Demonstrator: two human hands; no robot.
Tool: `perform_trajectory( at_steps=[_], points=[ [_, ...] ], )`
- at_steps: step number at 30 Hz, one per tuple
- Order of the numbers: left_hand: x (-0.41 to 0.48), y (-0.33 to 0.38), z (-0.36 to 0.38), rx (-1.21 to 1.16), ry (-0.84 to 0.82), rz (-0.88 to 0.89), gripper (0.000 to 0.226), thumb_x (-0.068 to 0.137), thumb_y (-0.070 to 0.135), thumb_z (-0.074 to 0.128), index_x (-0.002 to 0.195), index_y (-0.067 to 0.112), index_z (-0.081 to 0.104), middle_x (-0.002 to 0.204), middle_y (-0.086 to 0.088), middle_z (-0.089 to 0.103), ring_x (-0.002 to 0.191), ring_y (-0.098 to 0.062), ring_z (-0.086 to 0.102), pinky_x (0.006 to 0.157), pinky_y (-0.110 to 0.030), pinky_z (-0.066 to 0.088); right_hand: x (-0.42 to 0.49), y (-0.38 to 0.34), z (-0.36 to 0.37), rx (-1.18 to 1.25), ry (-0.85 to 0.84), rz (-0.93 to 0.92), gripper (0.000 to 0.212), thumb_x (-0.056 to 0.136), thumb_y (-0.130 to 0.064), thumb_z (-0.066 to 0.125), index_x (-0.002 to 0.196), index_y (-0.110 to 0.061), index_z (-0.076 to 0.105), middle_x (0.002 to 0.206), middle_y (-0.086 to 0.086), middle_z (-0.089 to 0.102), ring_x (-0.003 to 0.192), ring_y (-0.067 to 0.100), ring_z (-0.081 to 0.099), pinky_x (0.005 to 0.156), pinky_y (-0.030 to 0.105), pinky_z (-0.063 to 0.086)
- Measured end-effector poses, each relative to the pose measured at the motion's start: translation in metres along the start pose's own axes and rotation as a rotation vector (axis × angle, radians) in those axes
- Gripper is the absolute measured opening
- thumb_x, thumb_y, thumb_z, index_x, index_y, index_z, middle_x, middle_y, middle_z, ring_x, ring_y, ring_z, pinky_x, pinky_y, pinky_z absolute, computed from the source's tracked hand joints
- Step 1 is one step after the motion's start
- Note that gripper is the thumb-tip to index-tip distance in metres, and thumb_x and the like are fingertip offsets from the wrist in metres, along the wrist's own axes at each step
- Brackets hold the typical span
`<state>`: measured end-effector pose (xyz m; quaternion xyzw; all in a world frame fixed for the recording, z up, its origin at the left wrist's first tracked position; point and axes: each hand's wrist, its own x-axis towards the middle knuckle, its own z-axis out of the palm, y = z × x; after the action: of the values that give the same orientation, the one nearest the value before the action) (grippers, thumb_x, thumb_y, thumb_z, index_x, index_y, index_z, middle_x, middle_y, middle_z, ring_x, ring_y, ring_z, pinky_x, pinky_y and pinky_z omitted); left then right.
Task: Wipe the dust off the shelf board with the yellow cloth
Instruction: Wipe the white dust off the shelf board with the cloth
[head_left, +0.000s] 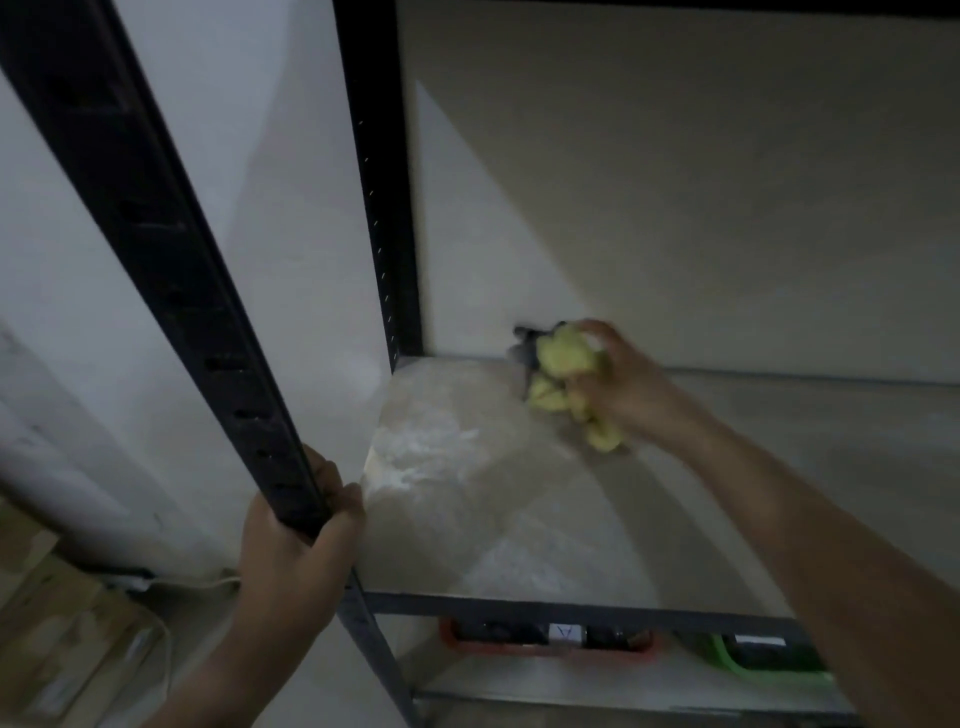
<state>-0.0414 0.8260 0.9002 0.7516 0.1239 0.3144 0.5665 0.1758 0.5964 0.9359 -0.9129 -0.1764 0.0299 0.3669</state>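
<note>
While the left hand (298, 530) grips the front post (171, 291), the right hand (618, 382) clutches the yellow cloth (566, 384) on the shelf board (519, 519).

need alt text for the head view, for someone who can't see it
The right hand presses a bunched yellow cloth onto the far part of a dusty shelf board, near the back wall. The left hand grips the black front post; pale dust remains on the board's left side.
</note>
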Motion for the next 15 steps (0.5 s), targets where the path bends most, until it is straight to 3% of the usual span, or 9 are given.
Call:
perform_trajectory(
  at_steps=[1, 3, 6, 9, 12, 15],
  points=[
    [0.0, 0.0, 0.001, 0.0, 0.006, 0.001, 0.02, 0.071, 0.035, 0.057, 0.063, 0.034, 0.039, 0.059, 0.012, 0.035, 0.054, -0.01, 0.032, 0.051, -0.028, 0.027, 0.005, 0.012, -0.022, 0.035, 0.092, 0.074, 0.027, 0.087, -0.023, 0.055, 0.11, -0.037, 0.056, 0.091, -0.007, 0.071, 0.071, 0.021, 0.065, 0.058, 0.02, 0.052],
    [0.0, 0.0, 0.004, -0.012, 0.024, 0.015, 0.026, 0.076, 0.02, 0.059, 0.064, 0.031, 0.037, 0.057, 0.014, 0.035, 0.053, -0.008, 0.031, 0.05, -0.027, 0.028, 0.013, 0.052, -0.057, -0.016, 0.204, 0.255, 0.03, 0.085, -0.022, 0.053, 0.112, -0.036, 0.057, 0.095, -0.006, 0.068, 0.074, 0.021, 0.063, 0.067, 0.015, 0.052],
    [-0.001, 0.0, 0.011, 0.0, 0.046, 0.036, 0.043, 0.086, -0.014, 0.056, 0.069, 0.016, 0.031, 0.055, 0.015, 0.032, 0.051, -0.003, 0.03, 0.048, -0.018, 0.027, 0.01, 0.109, -0.07, -0.394, 0.183, 0.413, 0.053, 0.078, -0.038, 0.047, 0.127, -0.023, 0.056, 0.119, 0.016, 0.064, 0.103, 0.038, 0.062, 0.094, 0.04, 0.052],
    [0.0, 0.001, 0.012, 0.03, 0.022, 0.051, 0.044, 0.086, -0.023, 0.049, 0.069, 0.011, 0.027, 0.057, 0.015, 0.028, 0.052, -0.003, 0.028, 0.049, -0.019, 0.025, 0.01, 0.13, -0.045, -0.575, 0.279, 0.378, 0.069, 0.076, -0.062, 0.039, 0.125, -0.016, 0.058, 0.109, 0.025, 0.059, 0.103, 0.042, 0.057, 0.093, 0.042, 0.045],
    [-0.001, 0.0, 0.012, 0.029, 0.053, 0.052, 0.039, 0.086, -0.024, 0.049, 0.068, 0.002, 0.026, 0.059, 0.001, 0.023, 0.055, -0.019, 0.026, 0.051, -0.029, 0.024, 0.023, 0.107, -0.019, -0.541, 0.259, 0.404, 0.053, 0.086, -0.048, 0.049, 0.13, -0.018, 0.055, 0.115, 0.022, 0.057, 0.108, 0.039, 0.054, 0.096, 0.041, 0.044],
    [-0.003, 0.0, 0.014, 0.014, 0.068, 0.065, 0.032, 0.086, -0.018, 0.052, 0.072, -0.005, 0.027, 0.066, -0.01, 0.024, 0.06, -0.029, 0.026, 0.055, -0.036, 0.024, 0.021, 0.052, 0.031, -0.43, 0.236, 0.211, 0.041, 0.086, -0.044, 0.057, 0.125, -0.031, 0.06, 0.101, 0.013, 0.066, 0.095, 0.032, 0.064, 0.085, 0.035, 0.05]
  ],
)
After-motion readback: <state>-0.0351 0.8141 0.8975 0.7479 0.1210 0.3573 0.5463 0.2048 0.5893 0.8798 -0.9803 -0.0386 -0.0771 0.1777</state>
